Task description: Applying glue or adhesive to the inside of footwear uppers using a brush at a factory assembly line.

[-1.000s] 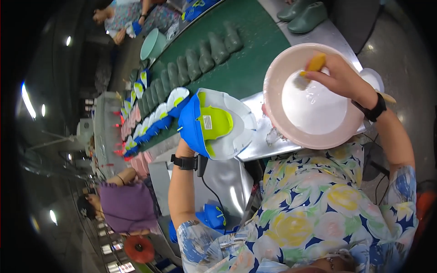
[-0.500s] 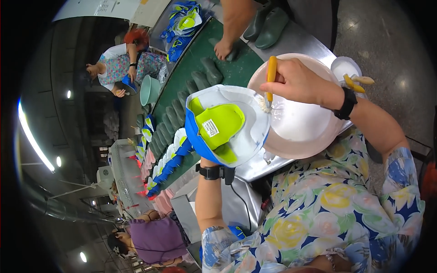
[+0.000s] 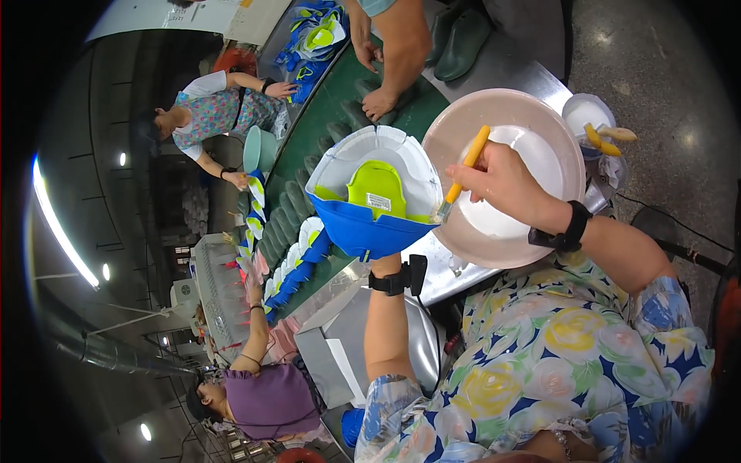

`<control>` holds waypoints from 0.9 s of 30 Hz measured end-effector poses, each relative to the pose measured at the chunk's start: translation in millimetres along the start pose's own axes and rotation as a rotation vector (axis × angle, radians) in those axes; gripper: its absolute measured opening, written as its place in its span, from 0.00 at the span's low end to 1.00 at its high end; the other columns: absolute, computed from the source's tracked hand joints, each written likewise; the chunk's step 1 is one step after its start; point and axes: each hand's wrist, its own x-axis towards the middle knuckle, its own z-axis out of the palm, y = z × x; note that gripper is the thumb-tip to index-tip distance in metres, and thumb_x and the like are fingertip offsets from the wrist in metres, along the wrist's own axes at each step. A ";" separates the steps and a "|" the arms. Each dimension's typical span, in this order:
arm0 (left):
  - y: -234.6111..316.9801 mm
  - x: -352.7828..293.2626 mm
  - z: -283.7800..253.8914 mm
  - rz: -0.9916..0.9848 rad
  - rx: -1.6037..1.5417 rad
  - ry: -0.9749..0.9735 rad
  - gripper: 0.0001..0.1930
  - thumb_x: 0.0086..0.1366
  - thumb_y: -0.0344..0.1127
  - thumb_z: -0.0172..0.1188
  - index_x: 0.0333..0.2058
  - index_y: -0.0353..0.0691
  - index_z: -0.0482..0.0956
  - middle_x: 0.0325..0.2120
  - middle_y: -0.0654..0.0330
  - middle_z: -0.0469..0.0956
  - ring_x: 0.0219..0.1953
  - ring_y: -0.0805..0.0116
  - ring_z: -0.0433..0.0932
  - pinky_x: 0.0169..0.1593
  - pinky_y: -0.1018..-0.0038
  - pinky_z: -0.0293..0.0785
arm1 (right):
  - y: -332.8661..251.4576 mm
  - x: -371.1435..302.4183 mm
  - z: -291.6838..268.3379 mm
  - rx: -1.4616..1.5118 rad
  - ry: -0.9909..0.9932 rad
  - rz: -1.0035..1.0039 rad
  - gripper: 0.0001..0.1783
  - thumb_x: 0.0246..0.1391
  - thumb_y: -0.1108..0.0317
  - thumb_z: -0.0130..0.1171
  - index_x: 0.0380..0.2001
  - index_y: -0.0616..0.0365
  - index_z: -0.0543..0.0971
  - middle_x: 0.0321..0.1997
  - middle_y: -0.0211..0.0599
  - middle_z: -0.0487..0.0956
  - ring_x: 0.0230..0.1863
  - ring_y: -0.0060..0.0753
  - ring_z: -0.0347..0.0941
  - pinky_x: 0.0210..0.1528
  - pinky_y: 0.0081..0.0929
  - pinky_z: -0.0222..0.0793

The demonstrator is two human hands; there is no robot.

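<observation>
A blue shoe upper (image 3: pixel 363 233) with a white lining and a lime-green insert is held up at the centre. My left hand (image 3: pixel 386 265) supports it from behind and below; its fingers are mostly hidden by the upper. Between the fingers of my right hand (image 3: pixel 511 185) is a brush (image 3: pixel 469 160) with a yellow handle. Its bristles touch the lining's right corner, close to the blue edge. Just under and beyond my right hand stands a wide pale-pink basin (image 3: pixel 457 123) with white liquid (image 3: pixel 502 220) inside.
Right of the basin, a small white tub (image 3: pixel 583 108) carries more yellow-handled brushes (image 3: pixel 606 139). A green conveyor belt (image 3: pixel 309 104) bears dark shoe lasts (image 3: pixel 289 204) and rows of blue uppers (image 3: pixel 289 285). Co-workers' hands (image 3: pixel 378 103) reach over it. A grey box (image 3: pixel 332 351) sits near my left forearm.
The upper has tipped, showing more of its blue outside. My brush has gone down along its edge to the right corner. Co-workers' arms have shifted over the belt.
</observation>
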 end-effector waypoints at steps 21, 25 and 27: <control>-63.6 -66.2 20.6 -0.155 -0.217 -0.152 0.26 0.73 0.52 0.45 0.62 0.41 0.66 0.57 0.53 0.73 0.57 0.58 0.75 0.60 0.61 0.73 | -31.6 4.8 29.6 -0.255 -0.375 -1.315 0.12 0.45 0.74 0.65 0.35 0.56 0.76 0.37 0.35 0.79 0.39 0.41 0.77 0.45 0.34 0.74; -66.8 -66.5 24.7 -0.170 -0.321 -0.136 0.26 0.74 0.51 0.45 0.62 0.41 0.67 0.57 0.52 0.73 0.57 0.58 0.75 0.60 0.62 0.73 | -18.7 13.3 16.4 -0.411 -0.328 -1.160 0.11 0.46 0.74 0.63 0.34 0.58 0.74 0.35 0.39 0.78 0.39 0.44 0.77 0.44 0.35 0.74; -64.3 -67.4 23.1 -0.175 -0.378 -0.123 0.25 0.74 0.51 0.45 0.61 0.41 0.67 0.57 0.52 0.73 0.56 0.58 0.75 0.60 0.62 0.73 | -18.1 12.9 9.8 -0.485 -0.319 -1.092 0.10 0.48 0.73 0.63 0.34 0.58 0.73 0.34 0.40 0.78 0.39 0.45 0.77 0.43 0.36 0.74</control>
